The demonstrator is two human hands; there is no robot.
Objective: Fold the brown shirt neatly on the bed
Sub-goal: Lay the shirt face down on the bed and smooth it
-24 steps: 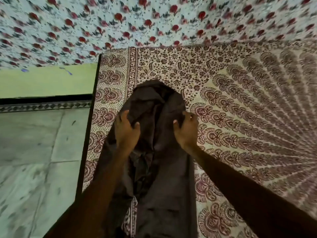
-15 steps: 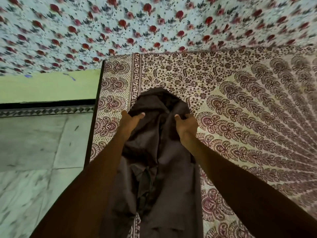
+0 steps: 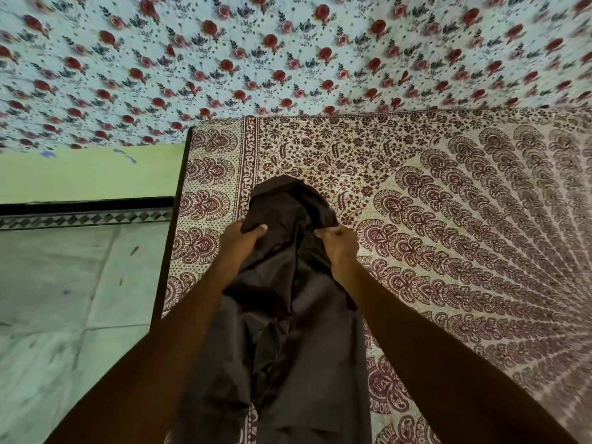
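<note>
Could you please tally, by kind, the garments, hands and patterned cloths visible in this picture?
Garments: 1, the brown shirt
Hands: 2, the left hand and right hand, each gripping the shirt
Patterned cloths: 2, the maroon-print bedspread and the rose-print cloth behind it
Total: 5

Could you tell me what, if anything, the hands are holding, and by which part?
Both grip the brown shirt: the left hand pinches its left side, the right hand its right side, near the far end.
</note>
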